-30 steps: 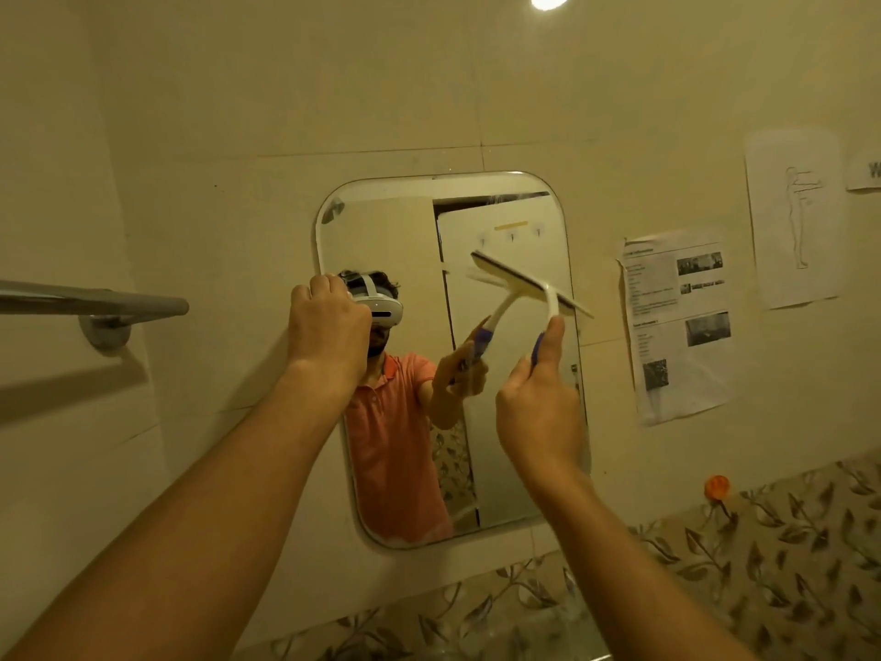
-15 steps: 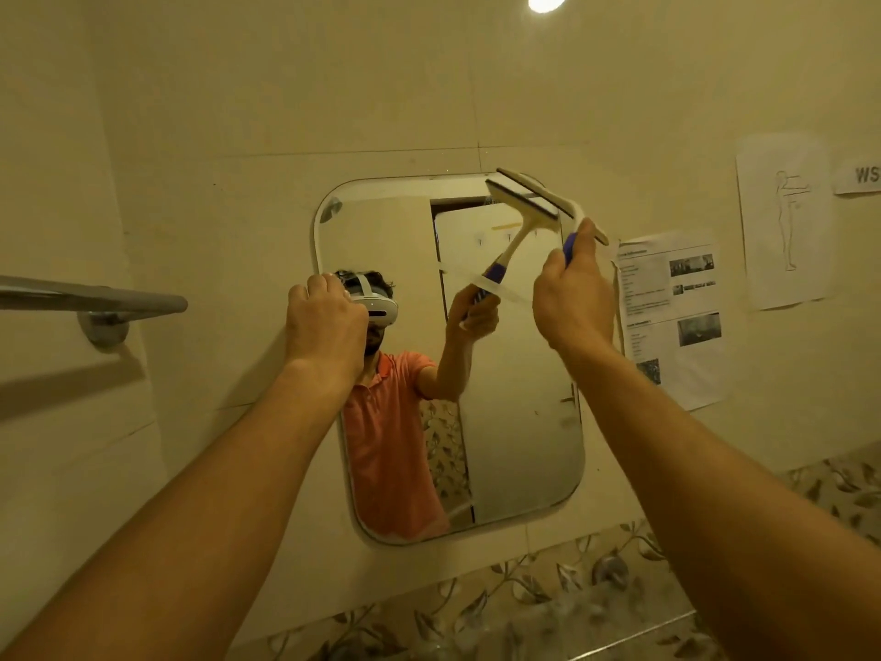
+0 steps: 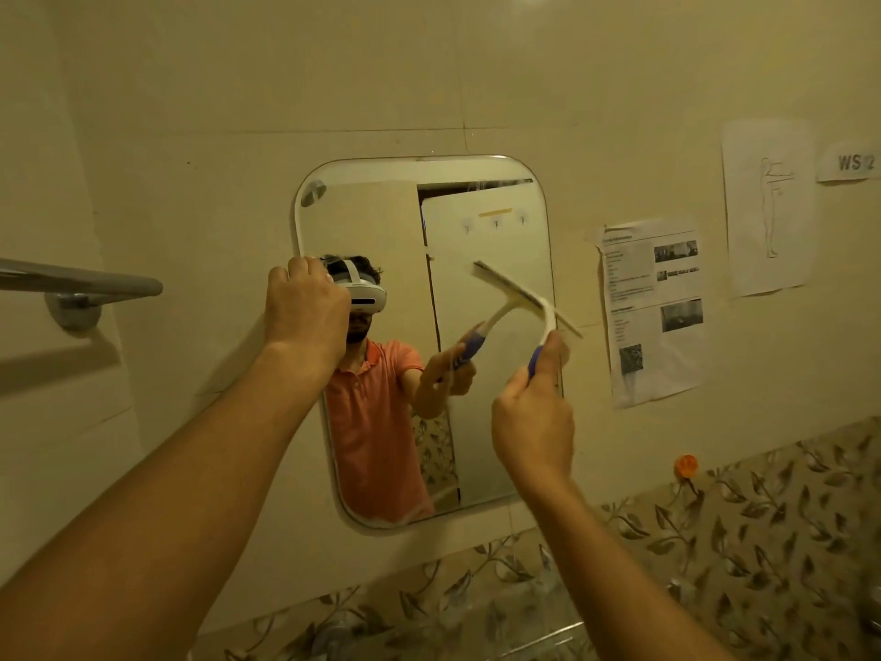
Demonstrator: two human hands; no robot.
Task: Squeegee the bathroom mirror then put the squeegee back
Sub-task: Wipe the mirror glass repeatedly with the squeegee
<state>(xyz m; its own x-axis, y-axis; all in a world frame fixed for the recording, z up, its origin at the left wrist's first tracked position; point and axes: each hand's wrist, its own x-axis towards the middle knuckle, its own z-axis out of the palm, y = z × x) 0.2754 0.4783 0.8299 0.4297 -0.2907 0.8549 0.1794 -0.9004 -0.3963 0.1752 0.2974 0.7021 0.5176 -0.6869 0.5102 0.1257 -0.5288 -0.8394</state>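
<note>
My right hand is wrapped round the blue grip of the white plastic squeegee, fingers curled tight and thumb running up the handle. The handle angles up and left from my fist, and its long blade lies tilted against the right half of the rounded rectangular wall mirror, about mid-height, with its right end reaching just past the mirror's right edge.

My left hand is balled up, fingers curled in, resting against the mirror's left edge and holding nothing that I can see.

Further left, a grey metal towel bar juts from the cream wall. To the right of the mirror hang a printed sheet with photos and a sheet with a line-drawn figure, above a band of leaf-patterned tiles.
</note>
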